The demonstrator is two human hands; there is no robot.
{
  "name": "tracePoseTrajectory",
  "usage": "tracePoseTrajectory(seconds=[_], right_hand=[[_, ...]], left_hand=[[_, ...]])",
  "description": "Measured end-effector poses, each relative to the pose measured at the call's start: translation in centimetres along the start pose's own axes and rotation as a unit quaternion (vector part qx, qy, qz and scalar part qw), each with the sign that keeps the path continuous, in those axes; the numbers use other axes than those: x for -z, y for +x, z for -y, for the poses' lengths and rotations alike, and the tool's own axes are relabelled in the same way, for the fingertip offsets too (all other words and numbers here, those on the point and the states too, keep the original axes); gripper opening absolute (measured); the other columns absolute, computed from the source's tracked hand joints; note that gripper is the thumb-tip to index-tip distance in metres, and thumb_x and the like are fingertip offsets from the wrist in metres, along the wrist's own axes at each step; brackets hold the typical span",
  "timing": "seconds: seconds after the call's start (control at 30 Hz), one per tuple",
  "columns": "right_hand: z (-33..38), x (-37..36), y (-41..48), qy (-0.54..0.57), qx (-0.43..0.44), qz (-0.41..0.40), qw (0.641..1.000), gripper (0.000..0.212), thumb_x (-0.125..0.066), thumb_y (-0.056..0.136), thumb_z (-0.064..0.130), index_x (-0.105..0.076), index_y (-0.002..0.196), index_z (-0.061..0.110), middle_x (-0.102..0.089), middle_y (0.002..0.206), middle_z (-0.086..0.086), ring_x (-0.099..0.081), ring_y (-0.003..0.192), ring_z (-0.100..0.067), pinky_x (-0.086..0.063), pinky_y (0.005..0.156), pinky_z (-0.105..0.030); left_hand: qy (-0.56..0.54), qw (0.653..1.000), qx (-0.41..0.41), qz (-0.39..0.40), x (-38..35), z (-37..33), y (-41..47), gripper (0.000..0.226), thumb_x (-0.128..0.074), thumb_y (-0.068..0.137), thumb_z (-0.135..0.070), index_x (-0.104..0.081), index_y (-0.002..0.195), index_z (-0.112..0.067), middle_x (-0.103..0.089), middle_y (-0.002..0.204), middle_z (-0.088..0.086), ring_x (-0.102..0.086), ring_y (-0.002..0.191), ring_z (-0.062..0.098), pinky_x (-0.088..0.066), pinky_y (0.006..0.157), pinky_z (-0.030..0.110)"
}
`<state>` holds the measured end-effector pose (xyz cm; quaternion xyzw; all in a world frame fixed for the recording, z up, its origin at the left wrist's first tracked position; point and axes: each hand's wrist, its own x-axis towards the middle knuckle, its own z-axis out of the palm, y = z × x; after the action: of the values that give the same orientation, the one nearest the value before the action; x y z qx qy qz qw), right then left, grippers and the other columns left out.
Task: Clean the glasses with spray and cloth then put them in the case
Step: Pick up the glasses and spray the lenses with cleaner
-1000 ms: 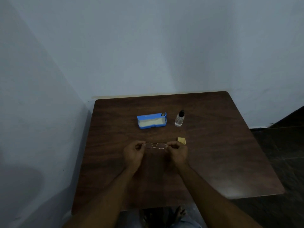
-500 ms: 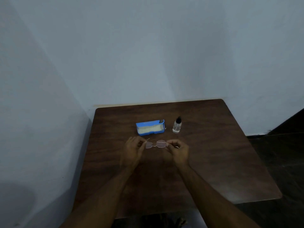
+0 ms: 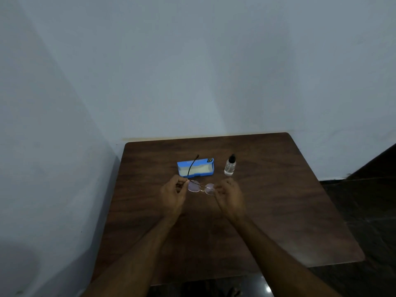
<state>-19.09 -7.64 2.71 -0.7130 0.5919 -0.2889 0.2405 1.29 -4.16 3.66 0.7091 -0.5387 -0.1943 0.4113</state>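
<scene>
Thin wire-rimmed glasses [image 3: 201,188] hang between my two hands above the dark wooden table [image 3: 278,211]. My left hand [image 3: 173,194] pinches the frame's left end, and the left temple arm sticks up and away, crossing in front of the case. My right hand [image 3: 230,196] pinches the frame's right end. Behind the glasses lies the blue case [image 3: 195,167], open, with a pale lining. To its right stands a small clear spray bottle [image 3: 230,165] with a black cap. The yellow cloth is hidden from view.
The table sits in a corner, with pale walls behind it and on the left. Its right and front edges drop to a dark floor [image 3: 364,211].
The left temple arm has swung open and now points up over the case. The camera tilted up, and the yellow cloth seen a second ago is hidden behind my right hand.
</scene>
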Motion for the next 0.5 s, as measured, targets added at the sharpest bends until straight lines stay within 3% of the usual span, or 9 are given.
tracePoseTrajectory(seconds=[0.13,0.3,0.5], right_hand=[[0.4,0.0,0.7,-0.075,0.076,0.062,0.992,0.013,-0.068,0.095,0.04,-0.074,0.102,0.031,-0.058,0.096,0.013,-0.049,0.092,-0.003,-0.034,0.07,-0.013],[1.1,1.0,0.8,0.014,0.081,0.041,0.996,0.007,-0.068,0.092,0.04,-0.068,0.09,0.034,-0.064,0.092,0.016,-0.059,0.09,-0.003,-0.05,0.076,-0.025],[3.1,2.7,0.4,0.158,0.048,-0.068,0.984,0.012,-0.07,0.092,0.007,-0.071,0.088,0.018,-0.07,0.083,0.01,-0.067,0.081,-0.011,-0.056,0.073,-0.033]], left_hand=[[-0.005,1.0,-0.008,-0.005,0.4,-0.4,0.0,0.01,-0.075,0.095,-0.017,-0.071,0.104,-0.015,-0.076,0.098,-0.001,-0.073,0.088,0.013,-0.064,0.081,0.039],[-0.011,1.0,-0.004,-0.005,1.4,-0.6,0.0,0.011,-0.077,0.095,-0.021,-0.071,0.103,-0.018,-0.075,0.094,-0.004,-0.072,0.086,0.01,-0.064,0.079,0.039],[-0.07,0.996,-0.024,-0.057,3.3,-2.1,0.0,0.008,-0.079,0.094,-0.016,-0.074,0.1,-0.015,-0.078,0.094,-0.006,-0.074,0.087,0.007,-0.064,0.075,0.038]])
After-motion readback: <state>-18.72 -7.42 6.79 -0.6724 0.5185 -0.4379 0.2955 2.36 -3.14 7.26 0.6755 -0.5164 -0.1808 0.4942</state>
